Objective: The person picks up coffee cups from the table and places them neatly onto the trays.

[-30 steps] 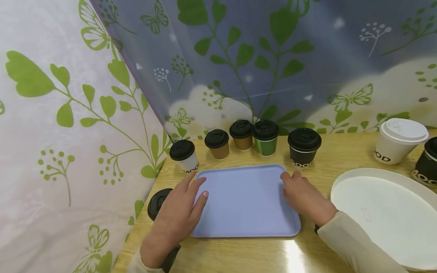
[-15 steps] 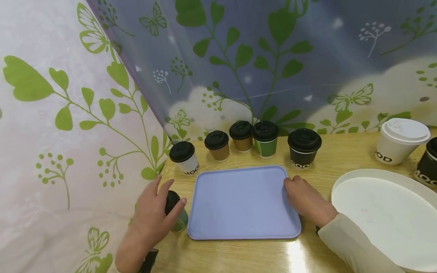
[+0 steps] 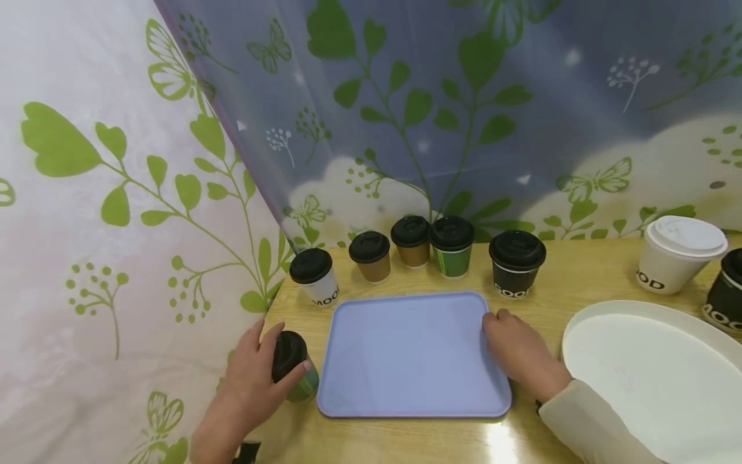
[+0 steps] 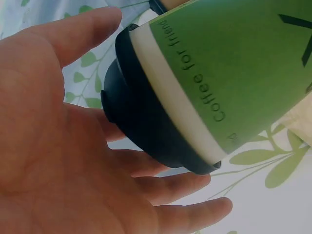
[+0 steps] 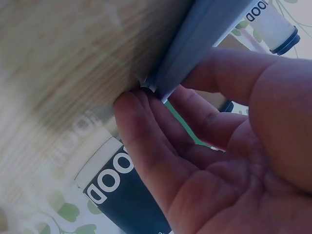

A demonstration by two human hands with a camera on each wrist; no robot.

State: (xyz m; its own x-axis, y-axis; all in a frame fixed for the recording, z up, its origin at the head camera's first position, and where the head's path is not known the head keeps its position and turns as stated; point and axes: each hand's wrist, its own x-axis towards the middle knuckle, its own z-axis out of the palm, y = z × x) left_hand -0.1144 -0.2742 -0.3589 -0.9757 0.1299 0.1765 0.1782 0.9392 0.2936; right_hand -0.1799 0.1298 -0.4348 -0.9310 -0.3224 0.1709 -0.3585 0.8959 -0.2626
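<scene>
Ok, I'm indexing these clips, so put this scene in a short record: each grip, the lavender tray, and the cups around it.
left grip: fingers spread at the near green cup; contact unclear
right grip: pinches the right edge of the lavender tray
surface: wooden table
behind tray, left to right: white cup, brown cup, second brown cup, back green cup, black cup; all black-lidded
far right: round white tray, white-lidded cup, another black cup cut off by the frame
</scene>
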